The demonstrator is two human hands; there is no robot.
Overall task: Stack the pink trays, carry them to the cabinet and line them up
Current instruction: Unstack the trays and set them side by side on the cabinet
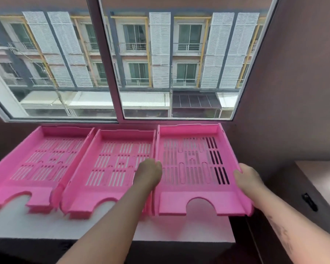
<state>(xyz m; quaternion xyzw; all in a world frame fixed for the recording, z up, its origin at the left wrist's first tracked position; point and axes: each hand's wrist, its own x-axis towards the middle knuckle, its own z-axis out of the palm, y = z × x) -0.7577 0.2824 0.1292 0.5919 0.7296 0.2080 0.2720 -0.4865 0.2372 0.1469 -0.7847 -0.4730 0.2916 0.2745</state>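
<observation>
Three pink slotted trays lie side by side on a white cabinet top (pixel 103 227) below a window. The left tray (pixel 13 187) and the middle tray (pixel 84 197) rest flat, touching each other. The right tray (pixel 191 201) overhangs the cabinet's right edge. My left hand (pixel 149 173) grips the right tray's left wall, and my right hand (pixel 246 178) grips its right wall. Whether that tray is lifted or resting I cannot tell.
A sliding window (pixel 111 63) rises right behind the trays. A dark wall (pixel 293 92) closes the right side. Lower right stands a piece of dark furniture with a light top (pixel 324 180) and a black handle (pixel 310 201).
</observation>
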